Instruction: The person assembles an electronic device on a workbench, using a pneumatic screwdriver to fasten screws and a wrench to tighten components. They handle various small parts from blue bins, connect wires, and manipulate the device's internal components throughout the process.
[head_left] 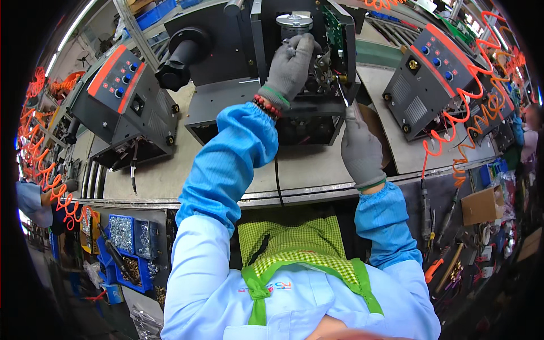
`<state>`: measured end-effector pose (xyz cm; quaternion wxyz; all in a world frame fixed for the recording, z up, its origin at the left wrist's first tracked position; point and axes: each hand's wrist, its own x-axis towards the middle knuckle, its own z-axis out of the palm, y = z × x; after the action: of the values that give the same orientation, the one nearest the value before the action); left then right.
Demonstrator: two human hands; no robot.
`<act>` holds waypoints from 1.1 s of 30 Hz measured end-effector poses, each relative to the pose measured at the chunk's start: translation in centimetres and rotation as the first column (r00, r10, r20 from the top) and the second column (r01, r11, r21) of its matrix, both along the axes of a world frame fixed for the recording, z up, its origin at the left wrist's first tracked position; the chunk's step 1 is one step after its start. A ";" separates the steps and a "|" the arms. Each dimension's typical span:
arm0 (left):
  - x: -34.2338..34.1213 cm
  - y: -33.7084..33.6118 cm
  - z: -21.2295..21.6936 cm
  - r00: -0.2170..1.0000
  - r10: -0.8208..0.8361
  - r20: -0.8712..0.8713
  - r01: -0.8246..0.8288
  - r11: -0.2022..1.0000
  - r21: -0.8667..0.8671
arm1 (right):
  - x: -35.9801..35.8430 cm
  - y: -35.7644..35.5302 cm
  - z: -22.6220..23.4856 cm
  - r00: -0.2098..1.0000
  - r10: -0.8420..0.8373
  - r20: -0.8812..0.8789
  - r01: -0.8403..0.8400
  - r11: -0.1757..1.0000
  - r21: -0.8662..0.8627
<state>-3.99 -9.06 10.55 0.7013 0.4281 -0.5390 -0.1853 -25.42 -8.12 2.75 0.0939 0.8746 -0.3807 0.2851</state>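
An open black machine case stands on the workbench in front of me, its inner parts and a green circuit board exposed. My left hand, in a grey glove, reaches into the case and grips a metal part just below a round silver spool hub. My right hand, also gloved, holds a thin screwdriver whose tip points up into the mechanism inside the case.
A closed grey machine with an orange panel sits at the left, another one at the right. Orange coiled air hoses hang on the right. Blue bins of screws hang below the bench edge. A cardboard box sits lower right.
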 end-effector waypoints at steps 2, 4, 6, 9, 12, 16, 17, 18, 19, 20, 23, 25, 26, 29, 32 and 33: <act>0.1 -1.0 -0.1 0.999 0.039 0.004 -0.039 0.999 -0.014 | -0.1 0.0 -0.1 1.000 0.010 0.021 -0.010 1.000 -0.013; 0.1 -1.3 0.6 0.998 0.028 0.062 -0.029 1.000 0.009 | -0.1 -0.3 0.2 0.999 0.020 0.029 -0.019 1.000 -0.020; -0.1 -1.3 1.0 0.996 0.003 0.086 -0.009 0.998 0.066 | -0.3 -0.4 0.2 0.999 0.027 0.018 -0.027 1.000 0.001; -0.7 -1.6 2.0 0.996 -0.034 0.088 0.018 0.983 0.185 | -0.3 -0.8 0.0 0.998 0.046 0.040 -0.045 0.999 -0.027; -1.2 -1.4 3.2 0.995 -0.039 0.088 0.014 0.961 0.275 | -0.5 -0.8 -0.2 1.000 0.026 0.015 -0.026 0.999 -0.024; 0.3 -3.8 1.0 0.970 0.047 0.239 -0.074 0.992 0.105 | -0.2 -0.9 0.2 0.997 0.074 0.036 -0.074 0.997 -0.019; -0.1 -3.9 0.8 0.942 0.091 0.324 -0.103 0.994 0.020 | -0.4 -1.0 0.0 0.997 0.066 0.028 -0.066 0.998 -0.016; -0.5 -3.5 0.3 0.967 0.067 0.244 -0.095 0.990 0.104 | -0.5 -1.0 -0.1 0.998 0.059 0.021 -0.058 0.998 -0.012; -0.9 -3.1 -0.3 0.963 0.090 0.256 -0.109 0.992 0.062 | -0.6 -1.0 -0.1 0.998 0.056 0.024 -0.056 0.998 -0.021; -1.2 -2.5 -0.5 0.956 0.120 0.267 -0.129 0.991 0.018 | -0.5 -0.9 0.0 0.998 0.061 0.029 -0.060 0.998 -0.030; -1.6 -2.1 -0.4 0.924 0.180 0.338 -0.169 0.984 -0.064 | -0.3 -1.0 0.1 0.995 0.093 0.046 -0.093 0.996 -0.007; -3.5 -0.9 -0.9 0.890 0.211 0.405 -0.207 0.977 -0.054 | -0.9 -0.9 0.0 0.994 0.106 0.036 -0.107 0.994 0.026; -4.3 -0.1 -1.9 0.809 0.232 0.541 -0.176 0.972 -0.153 | -1.1 -1.1 0.0 0.993 0.109 0.041 -0.110 0.993 0.030; -4.4 1.0 -7.2 0.457 0.273 0.846 -0.122 0.962 -0.245 | -1.0 -1.4 0.4 0.982 0.167 0.092 -0.170 0.985 0.030; -3.8 1.2 -8.7 0.239 0.269 0.933 -0.108 0.962 -0.250 | -1.1 -0.9 1.0 0.981 0.170 0.097 -0.176 0.982 0.067; -3.6 0.9 -9.3 0.209 0.286 0.935 -0.104 0.957 -0.269 | -1.1 -0.7 1.2 0.983 0.161 0.087 -0.168 0.982 0.084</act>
<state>-7.61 -8.12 1.29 0.2657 0.4618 -0.8091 0.2483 -26.55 -8.87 3.98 0.0150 0.8944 -0.3229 0.3089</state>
